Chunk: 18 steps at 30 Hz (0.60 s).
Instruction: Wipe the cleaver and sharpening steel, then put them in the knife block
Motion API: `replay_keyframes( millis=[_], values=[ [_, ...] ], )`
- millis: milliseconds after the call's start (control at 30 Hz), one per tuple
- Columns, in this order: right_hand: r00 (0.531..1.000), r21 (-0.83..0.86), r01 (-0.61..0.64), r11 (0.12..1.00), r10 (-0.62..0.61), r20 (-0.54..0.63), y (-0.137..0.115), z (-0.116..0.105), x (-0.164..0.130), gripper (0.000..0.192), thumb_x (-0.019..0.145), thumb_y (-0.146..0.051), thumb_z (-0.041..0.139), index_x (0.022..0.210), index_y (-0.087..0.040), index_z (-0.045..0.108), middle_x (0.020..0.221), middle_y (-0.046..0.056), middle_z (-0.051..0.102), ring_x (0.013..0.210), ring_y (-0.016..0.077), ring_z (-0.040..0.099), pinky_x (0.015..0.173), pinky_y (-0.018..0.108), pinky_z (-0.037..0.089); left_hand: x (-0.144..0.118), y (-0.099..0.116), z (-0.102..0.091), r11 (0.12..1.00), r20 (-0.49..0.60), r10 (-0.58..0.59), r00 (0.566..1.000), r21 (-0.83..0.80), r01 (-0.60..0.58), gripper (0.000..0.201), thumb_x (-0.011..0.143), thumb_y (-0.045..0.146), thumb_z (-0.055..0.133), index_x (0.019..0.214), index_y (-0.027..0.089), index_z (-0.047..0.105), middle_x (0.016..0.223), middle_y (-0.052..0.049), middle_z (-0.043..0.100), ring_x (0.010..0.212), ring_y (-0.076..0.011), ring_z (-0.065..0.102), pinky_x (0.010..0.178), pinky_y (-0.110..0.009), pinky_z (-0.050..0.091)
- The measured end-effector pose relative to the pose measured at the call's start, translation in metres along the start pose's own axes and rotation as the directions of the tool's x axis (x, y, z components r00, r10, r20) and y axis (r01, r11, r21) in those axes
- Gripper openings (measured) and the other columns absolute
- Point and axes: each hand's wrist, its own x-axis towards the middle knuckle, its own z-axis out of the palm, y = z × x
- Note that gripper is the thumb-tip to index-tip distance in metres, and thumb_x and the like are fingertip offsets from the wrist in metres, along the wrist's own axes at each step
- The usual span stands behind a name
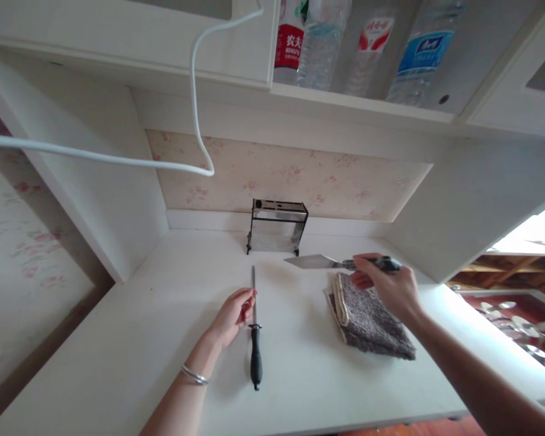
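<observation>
The left grip is nearly closed, thumb and curled fingers pinching the thin metal shaft of a sharpening steel about midway along it. The steel's tip points away beyond that grip, while its black handle reaches back toward the person, just right of the left wrist, which wears a silver bracelet; whether the handle touches the desk cannot be told. The right grip is wrapped firmly around the black handle of a trowel-like tool, whose pointed metal blade sticks out to the left of that grip, its point aimed toward the space beyond the left grip and well apart from the steel. Just below the right grip and partly hidden by it lies a folded grey-brown towel; contact between them is unclear. Farther away than both grips, and between them, a metal box with black edges stands near the back wall. High above the grips, plastic bottles stand in a cupboard, and a white cable hangs above the left grip.
</observation>
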Motion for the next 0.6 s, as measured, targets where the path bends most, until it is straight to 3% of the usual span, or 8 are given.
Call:
replay_keyframes(
  millis=[133, 233, 400, 600],
  values=[
    [0.977, 0.201, 0.192, 0.961, -0.167, -0.134, -0.048, -0.008, 0.037, 0.033, 0.067, -0.035, 0.076, 0.087, -0.01, 0.067, 0.055, 0.006, 0.068, 0.045, 0.0203, 0.065, 0.044, 0.029, 0.056, 0.001, 0.0, 0.0, 1.0, 0.009, 0.006, 1.0, 0.003, -0.006, 0.022, 0.081, 0.034, 0.064, 0.09, 0.014, 0.061, 0.068, 0.004, 0.047, 0.048, -0.0034, 0.039, 0.047, -0.019, 0.028],
    [0.953, 0.262, 0.28, 0.923, -0.236, -0.189, -0.077, -0.003, 0.069, 0.026, 0.07, -0.029, 0.072, 0.083, -0.007, 0.066, 0.053, 0.007, 0.067, 0.044, 0.0177, 0.063, 0.041, 0.026, 0.053, 0.001, -0.001, -0.001, 1.0, 0.004, 0.008, 1.0, 0.003, -0.008, 0.022, 0.081, 0.034, 0.064, 0.09, 0.014, 0.061, 0.068, 0.005, 0.046, 0.048, -0.0035, 0.039, 0.047, -0.019, 0.029],
    [0.971, 0.279, 0.219, 0.935, -0.179, -0.16, -0.101, 0.019, 0.113, 0.024, 0.072, -0.027, 0.066, 0.079, -0.005, 0.064, 0.052, 0.008, 0.066, 0.044, 0.0153, 0.06, 0.042, 0.025, 0.051, 0.001, 0.0, 0.0, 1.0, -0.029, 0.002, 1.0, -0.02, -0.003, 0.022, 0.078, 0.033, 0.066, 0.089, 0.014, 0.061, 0.066, 0.005, 0.047, 0.047, -0.0037, 0.039, 0.046, -0.019, 0.027],
    [0.984, 0.221, 0.171, 0.96, -0.156, -0.081, -0.104, 0.04, 0.141, 0.027, 0.074, -0.028, 0.066, 0.081, -0.002, 0.063, 0.05, 0.009, 0.064, 0.046, 0.0158, 0.061, 0.045, 0.026, 0.05, 0.002, 0.002, 0.002, 0.999, -0.037, -0.011, 0.999, -0.041, 0.01, 0.021, 0.076, 0.033, 0.068, 0.086, 0.014, 0.061, 0.065, 0.005, 0.047, 0.047, -0.004, 0.039, 0.045, -0.019, 0.027]
  ],
)
